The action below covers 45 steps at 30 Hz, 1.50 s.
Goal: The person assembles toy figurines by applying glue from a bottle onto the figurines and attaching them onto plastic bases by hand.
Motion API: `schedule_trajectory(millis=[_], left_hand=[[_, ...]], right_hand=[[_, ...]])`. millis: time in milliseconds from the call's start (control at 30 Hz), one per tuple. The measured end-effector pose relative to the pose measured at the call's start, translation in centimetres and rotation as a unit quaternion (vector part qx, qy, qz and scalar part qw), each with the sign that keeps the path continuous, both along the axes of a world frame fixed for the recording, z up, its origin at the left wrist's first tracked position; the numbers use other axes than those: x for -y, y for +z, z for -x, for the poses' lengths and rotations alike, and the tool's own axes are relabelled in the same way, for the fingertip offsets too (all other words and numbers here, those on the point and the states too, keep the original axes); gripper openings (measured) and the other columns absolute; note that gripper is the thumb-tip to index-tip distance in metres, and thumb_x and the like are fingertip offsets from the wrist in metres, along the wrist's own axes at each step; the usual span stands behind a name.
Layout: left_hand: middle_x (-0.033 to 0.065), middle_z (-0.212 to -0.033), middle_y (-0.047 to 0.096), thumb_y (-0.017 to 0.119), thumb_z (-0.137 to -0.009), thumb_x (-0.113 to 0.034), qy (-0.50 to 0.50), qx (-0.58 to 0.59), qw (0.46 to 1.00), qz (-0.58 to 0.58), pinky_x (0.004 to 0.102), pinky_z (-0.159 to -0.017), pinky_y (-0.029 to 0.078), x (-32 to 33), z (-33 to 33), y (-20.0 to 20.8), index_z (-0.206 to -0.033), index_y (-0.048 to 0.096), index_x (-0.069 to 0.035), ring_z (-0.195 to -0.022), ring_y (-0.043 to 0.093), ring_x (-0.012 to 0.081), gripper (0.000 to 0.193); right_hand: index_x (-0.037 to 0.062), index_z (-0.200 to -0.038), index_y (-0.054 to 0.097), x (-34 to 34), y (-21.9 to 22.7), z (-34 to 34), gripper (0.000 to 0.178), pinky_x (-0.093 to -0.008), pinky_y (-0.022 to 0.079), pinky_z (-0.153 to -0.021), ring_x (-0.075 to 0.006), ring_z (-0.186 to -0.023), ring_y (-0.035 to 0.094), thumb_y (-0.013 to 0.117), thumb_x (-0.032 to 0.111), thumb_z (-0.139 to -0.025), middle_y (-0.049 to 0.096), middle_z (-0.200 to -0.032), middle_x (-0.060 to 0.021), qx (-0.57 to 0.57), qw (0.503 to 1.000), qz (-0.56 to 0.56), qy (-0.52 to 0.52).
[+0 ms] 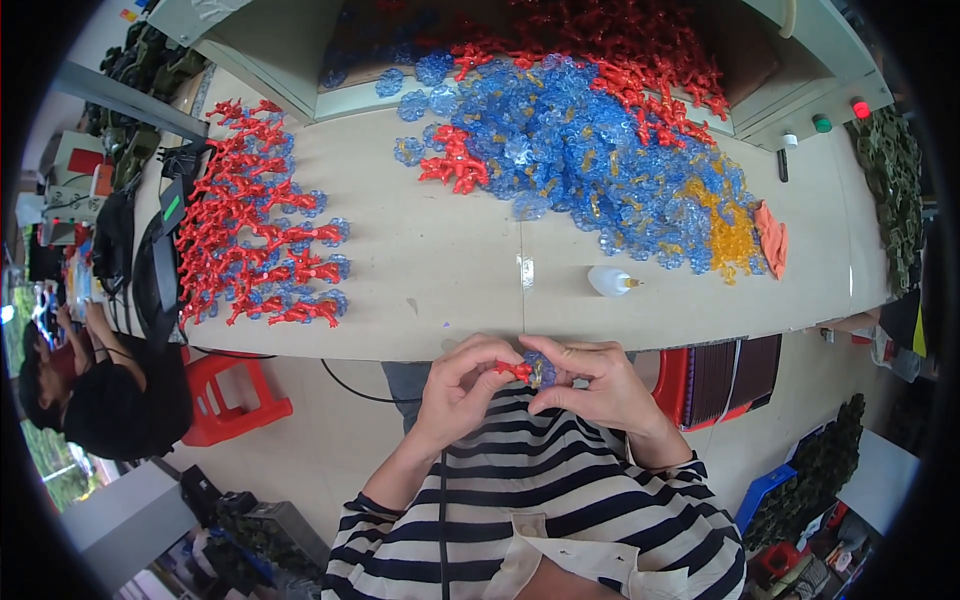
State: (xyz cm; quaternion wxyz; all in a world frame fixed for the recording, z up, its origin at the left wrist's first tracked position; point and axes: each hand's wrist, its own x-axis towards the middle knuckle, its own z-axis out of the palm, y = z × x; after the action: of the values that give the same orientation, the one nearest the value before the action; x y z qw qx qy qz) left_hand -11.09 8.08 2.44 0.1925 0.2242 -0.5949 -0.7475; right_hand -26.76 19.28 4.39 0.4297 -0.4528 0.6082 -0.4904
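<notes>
The fingers [497, 358] of the left hand [462, 392] are pinching a small red plastic piece [513, 370], while those of the right hand [598, 385] are closing around a blue translucent flower-shaped piece [540, 369]; the two parts are touching each other between the hands, just in front of the near edge of the table [440, 270] and above the person's striped shirt [540, 500]. Farther out on the table, a small white glue bottle [610, 281] is lying on its side. To the left, assembled red-and-blue pieces [262, 225] are lying in rows, and across the far side a big heap of blue, red and yellow parts [590, 140] is spreading out. Another person [95, 390] is sitting at the far left.
</notes>
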Motion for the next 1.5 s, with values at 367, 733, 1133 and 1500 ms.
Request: schedule_trajectory(millis=[367,733,1133,1500], left_hand=[[0.0067,-0.095,0.055,0.054,-0.083,0.008,-0.051,-0.074,0.985,-0.15,0.0254,-0.078,0.045,0.0,-0.4,-0.8,-0.101,0.056,0.001,-0.09,0.054,0.0131,0.019],[0.0048,-0.094,0.058,0.057,-0.082,0.005,-0.038,-0.032,0.965,-0.256,0.0222,-0.073,0.048,0.0,-0.5,-1.0,-0.099,0.056,0.0,-0.083,0.057,0.0103,0.018],[0.0068,-0.093,0.057,0.057,-0.08,0.007,-0.012,-0.086,0.973,-0.215,0.0246,-0.075,0.047,-0.6,0.0,-1.4,-0.095,0.057,0.0,-0.085,0.056,0.0122,0.016],[0.0098,-0.09,0.055,0.061,-0.077,0.008,0.027,-0.156,0.967,-0.2,0.0268,-0.075,0.048,-0.7,0.2,-2.0,-0.09,0.057,-0.003,-0.084,0.056,0.0155,0.017]], right_hand=[[0.0063,-0.117,0.057,-0.9,-0.7,-0.7,0.052,-0.0246,0.045,-0.057,-0.0096,-0.058,0.054,0.072,0.001,-0.068,0.059,-0.071,-0.0023,0.1,0.994,0.038,-0.008],[0.005,-0.101,0.064,-0.4,-0.7,-0.7,0.043,-0.0251,0.047,-0.058,-0.0129,-0.063,0.058,0.077,0.005,-0.06,0.059,-0.08,-0.0046,-0.04,0.991,0.118,-0.054],[-0.0031,-0.084,0.065,-0.7,-2.2,-2.0,0.017,-0.0238,0.051,-0.059,-0.0184,-0.066,0.064,0.071,-0.003,-0.068,0.064,-0.081,-0.0133,-0.011,0.982,0.151,-0.115],[-0.0049,-0.083,0.063,-0.8,-2.6,-2.2,0.018,-0.0202,0.049,-0.051,-0.0135,-0.058,0.059,0.056,-0.016,-0.071,0.061,-0.083,-0.0175,0.085,0.968,0.161,-0.174]])
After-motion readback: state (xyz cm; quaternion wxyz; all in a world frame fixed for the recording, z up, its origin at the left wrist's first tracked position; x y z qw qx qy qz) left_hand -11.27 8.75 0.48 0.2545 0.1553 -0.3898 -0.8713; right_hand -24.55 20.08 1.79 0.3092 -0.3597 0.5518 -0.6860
